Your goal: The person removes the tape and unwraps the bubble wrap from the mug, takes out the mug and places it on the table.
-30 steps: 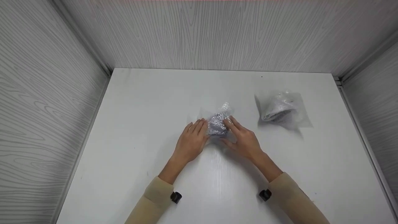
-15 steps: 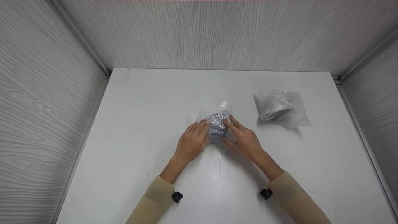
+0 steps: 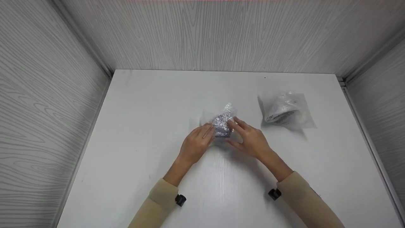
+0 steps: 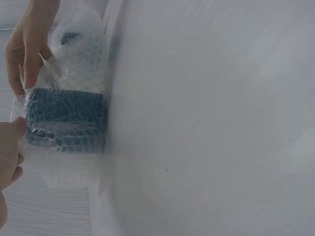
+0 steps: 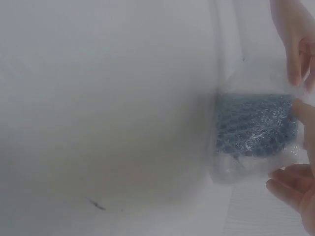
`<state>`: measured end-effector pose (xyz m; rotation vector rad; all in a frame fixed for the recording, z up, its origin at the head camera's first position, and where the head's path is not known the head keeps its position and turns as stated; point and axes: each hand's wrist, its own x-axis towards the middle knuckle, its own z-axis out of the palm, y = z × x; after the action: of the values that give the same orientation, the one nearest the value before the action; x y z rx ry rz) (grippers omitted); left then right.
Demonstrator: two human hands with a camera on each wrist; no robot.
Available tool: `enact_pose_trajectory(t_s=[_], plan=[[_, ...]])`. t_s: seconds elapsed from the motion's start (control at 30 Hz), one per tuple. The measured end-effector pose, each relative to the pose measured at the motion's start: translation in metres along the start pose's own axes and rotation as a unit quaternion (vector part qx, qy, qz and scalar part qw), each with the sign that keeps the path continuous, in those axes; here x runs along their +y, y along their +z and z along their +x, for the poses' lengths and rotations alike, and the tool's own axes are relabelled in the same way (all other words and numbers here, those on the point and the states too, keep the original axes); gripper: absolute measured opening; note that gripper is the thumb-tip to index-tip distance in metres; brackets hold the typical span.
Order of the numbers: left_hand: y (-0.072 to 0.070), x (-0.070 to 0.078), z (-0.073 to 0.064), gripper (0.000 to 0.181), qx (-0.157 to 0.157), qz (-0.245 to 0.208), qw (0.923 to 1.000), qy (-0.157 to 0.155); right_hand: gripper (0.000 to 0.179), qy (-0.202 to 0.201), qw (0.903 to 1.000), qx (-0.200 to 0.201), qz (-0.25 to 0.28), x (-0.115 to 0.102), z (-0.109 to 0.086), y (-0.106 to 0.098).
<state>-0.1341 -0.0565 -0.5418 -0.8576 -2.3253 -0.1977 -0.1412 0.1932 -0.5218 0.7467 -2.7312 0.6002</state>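
My left grip (image 3: 196, 143) and right grip (image 3: 252, 141), both loosely open, touch a blue bubble-wrapped bundle (image 3: 222, 128).
Another wrapped bundle (image 3: 284, 109) lies right on the table (image 3: 221, 196).

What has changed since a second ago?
The left hand slid slightly rightward and back; the right sleeve swung slightly right. No new hold or release shows. The right hand stays at the wrapped package; that and the bag look unmoved.

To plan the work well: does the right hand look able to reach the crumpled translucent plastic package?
Probably yes: nothing visible stands between the right hand and the crumpled translucent plastic package, though that hand now touches the bubble-wrapped blue item.
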Motion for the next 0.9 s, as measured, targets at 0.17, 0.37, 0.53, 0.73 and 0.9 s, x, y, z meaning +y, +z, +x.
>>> enact_pose_trajectory(t_s=[0.17, 0.37, 0.53, 0.73, 0.9], plan=[[0.000, 0.001, 0.000, 0.036, -0.002, -0.012, 0.9999, -0.009, 0.057, -0.001, 0.9998, 0.016, -0.015, -0.002, 0.006, -0.010], [0.000, 0.002, 0.001, 0.034, 0.008, -0.012, 0.9998, -0.011, 0.059, -0.014, 0.9992, 0.020, -0.031, -0.008, 0.015, -0.016], [0.001, 0.003, 0.001, 0.034, 0.002, -0.009, 0.9998, -0.018, 0.055, -0.037, 0.9979, 0.024, -0.046, -0.013, 0.023, -0.016], [0.001, 0.003, 0.001, 0.031, -0.002, -0.003, 0.9997, -0.023, 0.047, -0.080, 0.9943, 0.028, -0.065, -0.016, 0.030, -0.010], [0.001, 0.003, 0.001, 0.031, 0.002, -0.004, 0.9998, -0.019, 0.045, -0.099, 0.9918, 0.026, -0.076, -0.017, 0.034, -0.011]])
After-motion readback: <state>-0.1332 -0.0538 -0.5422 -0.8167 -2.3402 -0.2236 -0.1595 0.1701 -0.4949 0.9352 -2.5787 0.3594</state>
